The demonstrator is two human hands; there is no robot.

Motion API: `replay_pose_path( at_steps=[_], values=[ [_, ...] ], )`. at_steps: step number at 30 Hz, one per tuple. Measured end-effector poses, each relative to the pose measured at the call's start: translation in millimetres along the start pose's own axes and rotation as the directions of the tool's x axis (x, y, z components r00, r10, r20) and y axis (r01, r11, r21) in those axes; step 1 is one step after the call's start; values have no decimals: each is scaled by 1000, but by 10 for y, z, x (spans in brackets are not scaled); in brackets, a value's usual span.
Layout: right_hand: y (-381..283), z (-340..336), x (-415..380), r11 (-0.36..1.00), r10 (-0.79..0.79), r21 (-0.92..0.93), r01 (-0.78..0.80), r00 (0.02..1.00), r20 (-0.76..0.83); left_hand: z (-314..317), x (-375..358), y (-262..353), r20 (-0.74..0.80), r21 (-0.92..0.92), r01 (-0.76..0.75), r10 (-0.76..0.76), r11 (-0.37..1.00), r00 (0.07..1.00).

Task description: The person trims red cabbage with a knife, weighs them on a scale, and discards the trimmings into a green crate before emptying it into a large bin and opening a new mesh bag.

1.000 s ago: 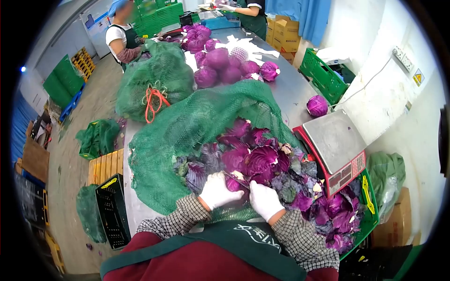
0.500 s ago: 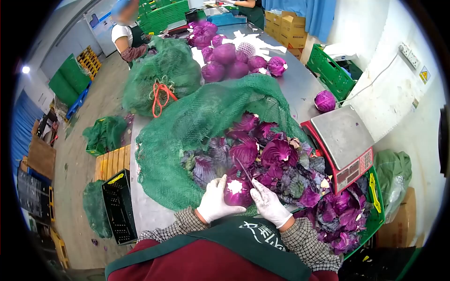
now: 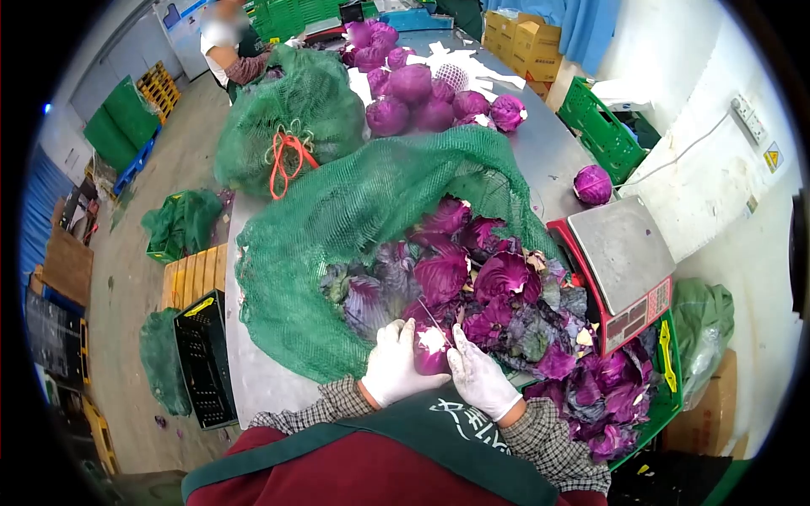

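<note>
My left hand, in a white glove, is closed around the left side of a purple cabbage, whose pale cut stem end faces up. On its right side my right hand, also gloved, grips a thin knife whose blade points up and left over the cabbage; the handle is hidden in the fingers. Loose purple leaves lie just beyond both hands, partly inside an open green mesh bag.
A red scale stands at the right, beside a green crate of leaves. Farther back are a tied mesh bag, several whole cabbages and a lone cabbage. A co-worker stands at the back left.
My hands and the cabbage have shifted slightly right, and the cabbage has tilted between them. The knife blade is a little further left and lower. The view has shifted slightly.
</note>
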State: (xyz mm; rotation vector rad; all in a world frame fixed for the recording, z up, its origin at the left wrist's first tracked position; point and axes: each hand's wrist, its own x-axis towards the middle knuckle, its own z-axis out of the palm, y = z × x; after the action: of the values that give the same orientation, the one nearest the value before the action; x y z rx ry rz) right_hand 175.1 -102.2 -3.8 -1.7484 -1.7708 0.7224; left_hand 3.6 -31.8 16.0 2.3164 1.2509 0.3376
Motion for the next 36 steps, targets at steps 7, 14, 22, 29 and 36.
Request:
replay_pose_path(
  at_steps=[7,14,22,29,36],
  values=[
    [31,-28,229,980,123,-161,-116,992,32,40,103,120,-53,80,-24,28,997,998],
    [268,-154,515,985,-124,-111,133,989,82,87,177,156,-94,102,-17,27,995,995],
    [923,148,329,990,47,-127,-69,984,-170,259,-304,-197,-252,-61,-244,221,968,942],
    [886,123,258,997,37,-44,-56,935,-353,142,-315,-746,45,-994,37,-79,-99,996],
    [-79,-520,110,980,160,-58,-190,929,-334,-756,-231,-401,-220,-973,-216,52,-79,974]
  ],
)
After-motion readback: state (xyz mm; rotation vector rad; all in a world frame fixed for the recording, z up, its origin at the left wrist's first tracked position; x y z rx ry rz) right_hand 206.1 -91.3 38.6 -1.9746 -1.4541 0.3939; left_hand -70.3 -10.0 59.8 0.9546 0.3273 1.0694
